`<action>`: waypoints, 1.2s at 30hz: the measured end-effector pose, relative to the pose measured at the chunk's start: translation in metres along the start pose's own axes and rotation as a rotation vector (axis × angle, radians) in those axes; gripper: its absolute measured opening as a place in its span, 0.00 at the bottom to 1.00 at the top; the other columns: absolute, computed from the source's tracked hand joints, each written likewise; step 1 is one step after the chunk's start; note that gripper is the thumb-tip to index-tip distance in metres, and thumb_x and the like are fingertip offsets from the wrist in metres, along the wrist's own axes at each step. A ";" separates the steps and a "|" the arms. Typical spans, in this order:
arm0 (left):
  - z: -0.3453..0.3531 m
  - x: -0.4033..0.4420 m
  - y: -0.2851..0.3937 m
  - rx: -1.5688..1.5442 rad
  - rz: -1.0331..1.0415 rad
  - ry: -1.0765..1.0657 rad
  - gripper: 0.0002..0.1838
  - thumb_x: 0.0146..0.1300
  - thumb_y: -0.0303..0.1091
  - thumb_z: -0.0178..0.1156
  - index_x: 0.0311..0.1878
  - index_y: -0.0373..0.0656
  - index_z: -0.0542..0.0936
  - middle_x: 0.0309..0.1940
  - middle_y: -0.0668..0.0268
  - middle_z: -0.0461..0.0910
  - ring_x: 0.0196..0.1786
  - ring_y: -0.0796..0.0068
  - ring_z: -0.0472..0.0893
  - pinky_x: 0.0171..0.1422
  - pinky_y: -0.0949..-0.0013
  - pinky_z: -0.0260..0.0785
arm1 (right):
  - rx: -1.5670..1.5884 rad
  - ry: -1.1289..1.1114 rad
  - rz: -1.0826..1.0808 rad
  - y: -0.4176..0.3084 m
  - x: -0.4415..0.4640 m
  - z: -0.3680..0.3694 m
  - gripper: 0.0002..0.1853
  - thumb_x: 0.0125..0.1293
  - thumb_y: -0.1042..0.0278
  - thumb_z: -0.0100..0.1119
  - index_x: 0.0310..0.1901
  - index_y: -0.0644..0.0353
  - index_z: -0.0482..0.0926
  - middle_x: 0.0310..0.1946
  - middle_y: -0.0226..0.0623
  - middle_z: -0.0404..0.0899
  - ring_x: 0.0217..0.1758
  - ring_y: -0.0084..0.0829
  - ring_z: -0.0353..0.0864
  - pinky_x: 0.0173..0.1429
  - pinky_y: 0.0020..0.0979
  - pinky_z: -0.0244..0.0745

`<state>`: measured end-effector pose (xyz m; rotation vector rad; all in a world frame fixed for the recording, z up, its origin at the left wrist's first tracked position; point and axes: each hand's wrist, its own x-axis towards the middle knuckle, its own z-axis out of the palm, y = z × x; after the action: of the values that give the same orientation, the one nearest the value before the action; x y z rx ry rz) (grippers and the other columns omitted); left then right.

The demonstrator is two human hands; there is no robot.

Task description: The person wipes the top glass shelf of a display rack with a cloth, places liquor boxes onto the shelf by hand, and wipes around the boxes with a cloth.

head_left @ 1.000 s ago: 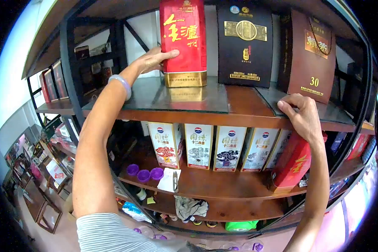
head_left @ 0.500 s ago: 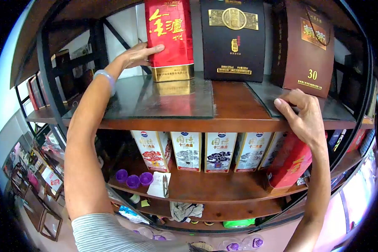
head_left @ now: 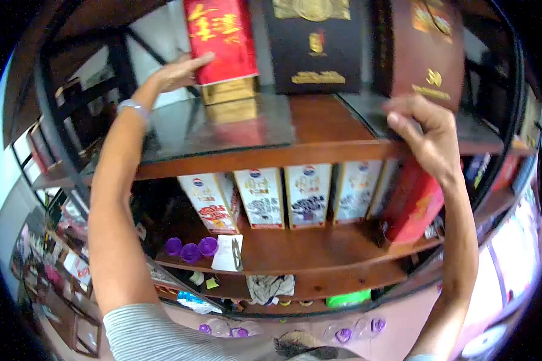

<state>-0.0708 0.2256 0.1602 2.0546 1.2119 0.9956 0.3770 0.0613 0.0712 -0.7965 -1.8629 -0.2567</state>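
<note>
My left hand (head_left: 176, 72) grips the left side of a tall red box (head_left: 221, 45) with gold lettering and a gold base. The thumb lies on its front; the other fingers are partly hidden. The box stands near the left glass panel (head_left: 223, 138). My right hand (head_left: 426, 123) is over the right glass panel (head_left: 367, 114), below a brown box (head_left: 430, 66) marked 30. Its thumb and index finger are bent and slightly apart, with nothing visible between them; the fingertips are blurred. Between the red and brown boxes stands a black box (head_left: 316, 51) with a gold emblem.
On the shelf below are several white boxes (head_left: 259, 198), a leaning red box (head_left: 409, 210), purple cups (head_left: 190, 253) and white paper (head_left: 226, 253). A grey cloth (head_left: 271, 289) lies lower. Dark metal posts (head_left: 54, 108) frame the shelves. Clear containers with purple lids (head_left: 343, 334) sit on the floor.
The camera view has shifted, so the shelves and boxes appear higher and slightly left. My left hand stays on the red box. My right index finger looks straighter and more blurred.
</note>
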 end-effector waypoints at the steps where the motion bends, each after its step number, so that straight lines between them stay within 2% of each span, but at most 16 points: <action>1: -0.009 0.003 -0.006 0.015 -0.029 -0.012 0.43 0.58 0.64 0.57 0.67 0.42 0.61 0.64 0.61 0.67 0.67 0.65 0.65 0.70 0.52 0.56 | 0.147 0.105 -0.080 0.008 -0.007 -0.004 0.08 0.62 0.69 0.60 0.36 0.65 0.82 0.36 0.37 0.83 0.39 0.26 0.80 0.48 0.26 0.72; 3: -0.005 -0.011 0.008 0.236 -0.182 0.193 0.48 0.54 0.71 0.55 0.67 0.43 0.62 0.62 0.60 0.69 0.65 0.63 0.67 0.66 0.51 0.61 | 0.095 0.311 -0.174 0.015 -0.022 -0.031 0.08 0.64 0.71 0.57 0.40 0.65 0.82 0.41 0.31 0.83 0.45 0.21 0.78 0.52 0.22 0.70; 5: 0.006 -0.020 0.032 0.523 -0.229 0.238 0.51 0.50 0.76 0.51 0.65 0.40 0.65 0.56 0.60 0.73 0.53 0.61 0.76 0.51 0.53 0.72 | 0.243 0.618 -0.033 0.021 -0.049 -0.056 0.08 0.65 0.71 0.57 0.40 0.66 0.82 0.40 0.34 0.83 0.44 0.21 0.78 0.53 0.23 0.70; 8: -0.009 -0.014 0.040 0.944 -0.024 0.297 0.42 0.55 0.70 0.53 0.53 0.35 0.74 0.39 0.56 0.80 0.38 0.64 0.81 0.41 0.59 0.73 | 0.090 0.805 0.221 0.039 -0.112 -0.078 0.11 0.63 0.69 0.59 0.45 0.65 0.79 0.41 0.35 0.81 0.44 0.23 0.77 0.52 0.25 0.71; 11: 0.009 -0.039 0.069 1.195 0.235 0.501 0.30 0.63 0.56 0.55 0.46 0.31 0.78 0.32 0.57 0.82 0.33 0.70 0.81 0.38 0.70 0.72 | -0.219 0.604 0.422 0.069 -0.192 -0.063 0.39 0.51 0.50 0.71 0.59 0.66 0.66 0.54 0.44 0.70 0.55 0.37 0.72 0.59 0.35 0.67; 13: 0.063 -0.085 0.098 0.774 0.400 0.508 0.26 0.65 0.50 0.55 0.51 0.33 0.77 0.29 0.65 0.81 0.24 0.77 0.76 0.30 0.75 0.68 | -0.371 0.379 0.454 0.088 -0.234 -0.033 0.62 0.41 0.35 0.71 0.67 0.71 0.49 0.63 0.57 0.57 0.66 0.50 0.59 0.70 0.46 0.54; 15: 0.142 -0.144 0.118 0.540 0.445 0.432 0.17 0.63 0.41 0.59 0.44 0.35 0.80 0.27 0.67 0.81 0.21 0.79 0.75 0.25 0.76 0.66 | -0.382 0.207 0.495 0.094 -0.253 -0.003 0.76 0.31 0.29 0.71 0.69 0.73 0.36 0.68 0.68 0.44 0.72 0.59 0.46 0.73 0.50 0.44; 16: 0.178 -0.177 0.135 0.774 0.430 0.317 0.12 0.60 0.38 0.60 0.40 0.38 0.81 0.25 0.65 0.80 0.20 0.76 0.74 0.25 0.73 0.67 | -0.477 0.158 0.496 0.101 -0.261 0.012 0.78 0.27 0.28 0.71 0.69 0.73 0.34 0.68 0.70 0.41 0.72 0.61 0.43 0.73 0.51 0.43; 17: 0.205 -0.193 0.121 0.743 0.701 0.210 0.13 0.57 0.41 0.63 0.30 0.40 0.79 0.14 0.61 0.73 0.16 0.68 0.73 0.22 0.66 0.67 | -0.502 0.166 0.479 0.110 -0.267 0.024 0.79 0.25 0.28 0.71 0.69 0.73 0.33 0.68 0.70 0.39 0.72 0.63 0.43 0.73 0.53 0.43; 19: 0.250 -0.239 0.139 1.202 0.608 -0.272 0.19 0.55 0.53 0.62 0.22 0.47 0.73 0.11 0.67 0.69 0.15 0.71 0.74 0.17 0.67 0.63 | -0.398 0.202 0.445 0.115 -0.268 0.041 0.80 0.23 0.28 0.72 0.69 0.72 0.34 0.68 0.71 0.40 0.71 0.64 0.44 0.72 0.53 0.45; 21: 0.279 -0.263 0.101 0.721 0.860 -0.337 0.20 0.57 0.54 0.60 0.26 0.45 0.78 0.14 0.66 0.74 0.18 0.72 0.78 0.18 0.68 0.67 | -0.468 0.208 0.424 0.117 -0.272 0.056 0.80 0.22 0.29 0.72 0.69 0.71 0.34 0.67 0.73 0.41 0.71 0.65 0.45 0.71 0.54 0.47; 22: 0.284 -0.266 0.102 0.673 0.708 -0.480 0.17 0.58 0.49 0.62 0.32 0.42 0.81 0.18 0.62 0.79 0.20 0.72 0.80 0.23 0.69 0.71 | -0.495 0.226 0.440 0.119 -0.271 0.059 0.80 0.22 0.27 0.71 0.69 0.71 0.34 0.65 0.75 0.42 0.69 0.67 0.47 0.70 0.54 0.48; 27: 0.357 -0.216 0.036 0.109 0.388 -0.225 0.17 0.58 0.42 0.64 0.42 0.37 0.81 0.23 0.59 0.82 0.24 0.69 0.81 0.33 0.69 0.75 | -0.589 0.264 0.434 0.131 -0.273 0.068 0.80 0.24 0.16 0.60 0.69 0.72 0.37 0.64 0.80 0.41 0.67 0.70 0.49 0.68 0.56 0.51; 29: 0.398 -0.184 0.005 -0.144 0.156 -0.248 0.24 0.61 0.40 0.63 0.56 0.34 0.72 0.31 0.61 0.80 0.33 0.75 0.80 0.41 0.71 0.74 | -0.564 0.297 0.375 0.126 -0.265 0.065 0.77 0.26 0.17 0.62 0.68 0.74 0.40 0.61 0.71 0.52 0.62 0.65 0.57 0.64 0.53 0.57; 31: 0.435 -0.156 -0.003 -0.194 0.168 -0.209 0.37 0.60 0.43 0.64 0.65 0.32 0.59 0.48 0.52 0.75 0.45 0.69 0.77 0.50 0.67 0.72 | -0.496 0.321 0.404 0.118 -0.261 0.062 0.73 0.29 0.33 0.74 0.68 0.72 0.40 0.58 0.64 0.55 0.58 0.60 0.60 0.62 0.51 0.59; 36: 0.502 -0.109 -0.006 -0.262 0.054 -0.102 0.53 0.52 0.52 0.69 0.68 0.28 0.49 0.62 0.42 0.61 0.65 0.55 0.65 0.64 0.57 0.64 | -0.491 0.367 0.428 0.119 -0.263 0.065 0.73 0.27 0.43 0.77 0.69 0.70 0.38 0.59 0.64 0.53 0.59 0.62 0.59 0.60 0.54 0.59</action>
<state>0.2997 0.0877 -0.1673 1.9148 0.9252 1.0039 0.4644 0.0778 -0.2112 -1.3585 -1.2570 -0.5557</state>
